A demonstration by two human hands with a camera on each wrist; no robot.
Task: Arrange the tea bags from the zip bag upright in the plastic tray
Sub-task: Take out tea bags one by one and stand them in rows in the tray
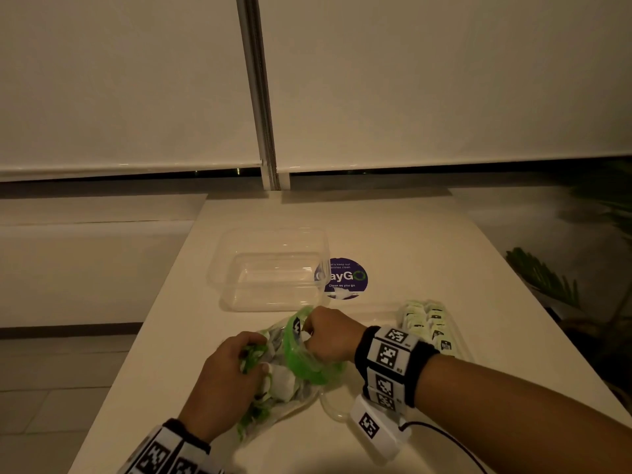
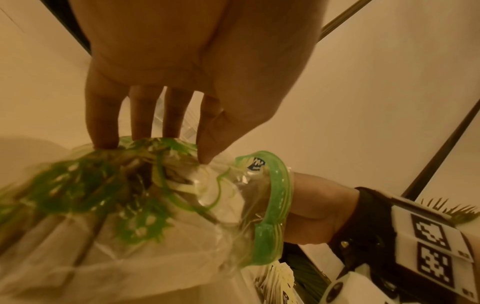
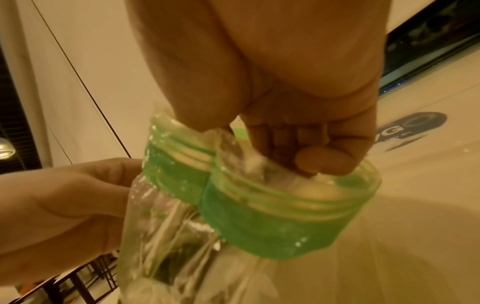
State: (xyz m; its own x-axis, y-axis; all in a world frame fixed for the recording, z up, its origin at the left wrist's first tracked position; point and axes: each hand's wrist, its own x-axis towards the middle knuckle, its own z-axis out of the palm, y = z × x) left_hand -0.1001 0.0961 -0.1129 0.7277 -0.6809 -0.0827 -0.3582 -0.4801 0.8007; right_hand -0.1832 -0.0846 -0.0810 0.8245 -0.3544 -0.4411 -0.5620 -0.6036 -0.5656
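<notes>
A clear zip bag [image 1: 301, 367] with a green zip band lies on the white table, with green-and-white tea bags [image 1: 284, 374] inside. My left hand [image 1: 232, 364] grips the bag's body, its fingertips [image 2: 103, 142] and thumb bunching the plastic [image 2: 130, 236]. My right hand [image 1: 328, 333] is in the bag's open mouth [image 3: 272, 222], its fingers [image 3: 298, 148] curled round white tea bags [image 3: 259, 164]. Just beyond the hands stands a clear plastic tray [image 1: 225, 268], and I see nothing in it.
A second shallow clear tray [image 1: 458, 336] to the right holds a row of upright tea bags [image 1: 427, 323]. A purple round sticker [image 1: 345, 278] lies beside the clear tray. The table's left edge [image 1: 143, 336] runs close to my left hand. A plant [image 1: 547, 278] stands off the right side.
</notes>
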